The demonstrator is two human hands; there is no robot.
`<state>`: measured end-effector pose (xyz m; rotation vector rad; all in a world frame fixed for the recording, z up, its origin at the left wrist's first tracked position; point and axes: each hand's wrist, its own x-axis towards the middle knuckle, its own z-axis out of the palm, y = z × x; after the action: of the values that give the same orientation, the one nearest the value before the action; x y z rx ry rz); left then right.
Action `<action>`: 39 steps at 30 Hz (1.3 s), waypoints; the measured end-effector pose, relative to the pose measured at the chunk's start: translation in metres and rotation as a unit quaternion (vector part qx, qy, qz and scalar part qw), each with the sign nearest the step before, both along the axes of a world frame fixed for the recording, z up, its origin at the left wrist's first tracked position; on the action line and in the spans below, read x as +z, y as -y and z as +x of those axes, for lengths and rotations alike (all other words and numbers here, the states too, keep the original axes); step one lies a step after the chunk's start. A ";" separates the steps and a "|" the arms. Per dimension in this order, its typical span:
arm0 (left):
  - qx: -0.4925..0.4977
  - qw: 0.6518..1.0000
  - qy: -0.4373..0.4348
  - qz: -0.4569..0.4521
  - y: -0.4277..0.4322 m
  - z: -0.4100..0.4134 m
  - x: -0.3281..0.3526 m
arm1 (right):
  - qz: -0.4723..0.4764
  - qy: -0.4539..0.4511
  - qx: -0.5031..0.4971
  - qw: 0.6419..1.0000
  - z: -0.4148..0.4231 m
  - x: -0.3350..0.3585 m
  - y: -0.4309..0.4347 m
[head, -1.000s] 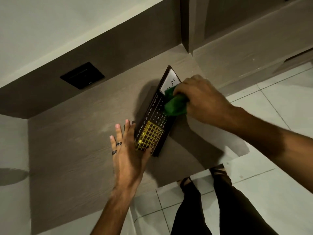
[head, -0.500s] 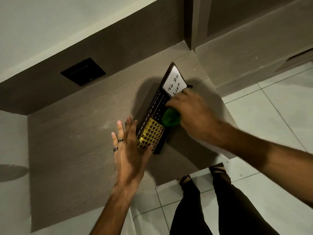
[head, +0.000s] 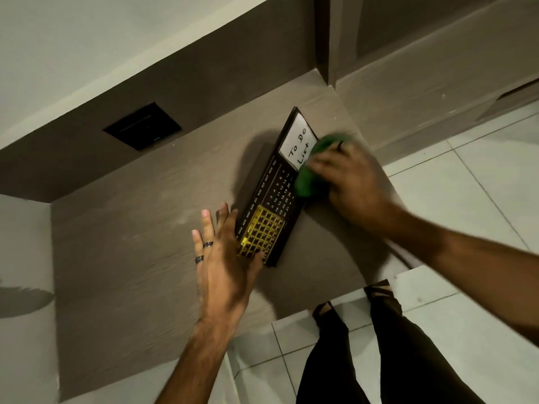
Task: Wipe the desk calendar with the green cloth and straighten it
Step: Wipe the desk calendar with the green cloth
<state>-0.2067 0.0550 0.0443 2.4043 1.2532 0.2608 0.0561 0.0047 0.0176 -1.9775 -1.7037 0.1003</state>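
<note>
A long black desk calendar (head: 271, 196) stands slanted on the brown wooden desk (head: 140, 228). It has a white "To Do List" panel at its far end, a number grid in the middle and a gold grid at the near end. My right hand (head: 350, 179) is closed on the green cloth (head: 309, 179) and presses it against the calendar's right side beside the white panel. My left hand (head: 221, 255) is flat with fingers spread, its thumb resting on the gold grid and bracing the near end.
A black wall socket plate (head: 143, 130) sits in the brown back panel above the desk. A brown cabinet side (head: 423, 91) rises at the right. My legs in dark trousers (head: 379, 354) stand on the white tiled floor (head: 466, 185) at the desk's front edge.
My right hand slid the cloth down towards the gold grid, then back up to beside the white panel. My left hand stayed braced on the near end.
</note>
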 end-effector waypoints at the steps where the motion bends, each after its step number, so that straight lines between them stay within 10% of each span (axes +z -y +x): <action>1: 0.003 1.000 -0.001 -0.002 0.000 0.001 0.001 | 0.025 0.000 0.046 0.999 -0.025 0.001 0.010; 6: 0.018 0.999 -0.025 0.009 0.000 0.004 0.004 | -0.057 -0.066 0.229 0.969 -0.080 -0.002 0.038; 14: 0.026 0.999 -0.043 -0.007 0.004 0.007 0.010 | -0.100 0.039 -0.054 0.993 0.065 0.001 -0.034; 21: 0.034 0.998 -0.053 -0.009 0.004 0.006 0.011 | -0.133 0.107 0.265 0.949 -0.116 -0.006 0.033; 26: 0.038 0.997 -0.059 -0.009 0.004 0.004 0.011 | -0.156 -0.104 0.375 0.908 -0.133 0.002 0.062; 34: 0.083 0.995 -0.044 0.040 0.006 0.010 0.025 | -0.088 -0.412 0.098 0.902 -0.016 0.038 0.052; 39: -0.036 0.982 0.064 0.173 0.024 0.069 0.022 | 0.054 -0.326 -0.046 0.943 0.086 0.033 0.037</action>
<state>-0.1380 0.0308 0.0662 2.6647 1.1364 0.6499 0.1418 -0.0323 0.0511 -1.6773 -1.1563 0.5510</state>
